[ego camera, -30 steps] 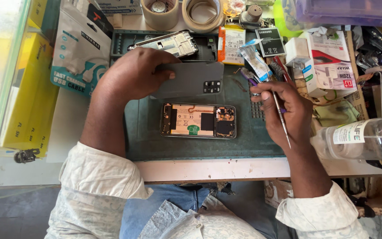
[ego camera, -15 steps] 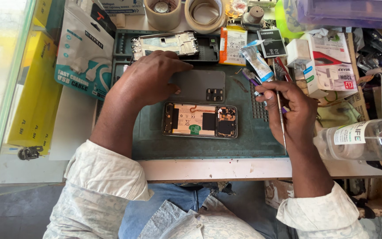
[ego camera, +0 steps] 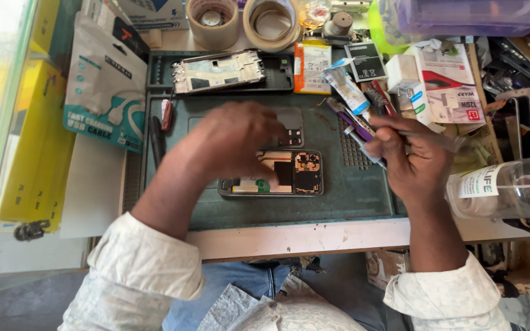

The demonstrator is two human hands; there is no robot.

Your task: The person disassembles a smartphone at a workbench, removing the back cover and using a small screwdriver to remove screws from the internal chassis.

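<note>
Already the opened smartphone (ego camera: 271, 173) lies face down on the green repair mat (ego camera: 246, 211), its rear shell off and its copper-coloured board and camera module bare. The grey back cover (ego camera: 289, 122) rests just beyond it, and a stripped metal frame (ego camera: 216, 70) sits in the tray strip (ego camera: 283, 79) at the mat's far edge. Disassembly looks well along, though the board is not yet lifted out. The left hand (ego camera: 234, 144) is blurred, fingers curled down over the phone's left half; whether it pinches anything cannot be told. The right hand (ego camera: 415, 156) is closed around a thin tool (ego camera: 437, 140), held off to the phone's right, and purple-handled tools (ego camera: 351, 119) lie beside it. Farther out, a clear plastic bottle (ego camera: 510, 187) lies tipped on the desk (ego camera: 314, 236); its contents cannot be read. Two tape rolls (ego camera: 216, 21) stand at the back, a small object inside one ring. A purple lidded box (ego camera: 467, 13) sits top right.
</note>
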